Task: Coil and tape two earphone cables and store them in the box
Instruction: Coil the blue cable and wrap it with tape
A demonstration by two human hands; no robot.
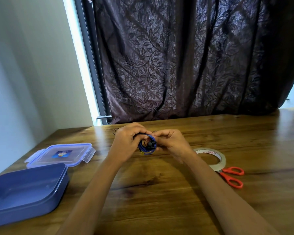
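Observation:
A blue earphone cable (pixel 147 145) with black earbuds is wound into a small coil, held above the middle of the wooden table (pixel 159 192). My left hand (pixel 126 141) grips the coil's left side. My right hand (pixel 170 141) pinches its right side. A thin black cable (pixel 115 131) peeks out on the table behind my left hand, mostly hidden. The open blue box (pixel 27 189) stands at the near left, with nothing inside. A roll of clear tape (pixel 215 155) lies to the right of my right forearm.
The box's clear lid (pixel 63 154) with blue rim lies flat behind the box. Red-handled scissors (pixel 231 177) lie beside the tape roll. A dark leaf-patterned curtain (pixel 185 56) hangs behind the table's far edge, and a white wall stands on the left.

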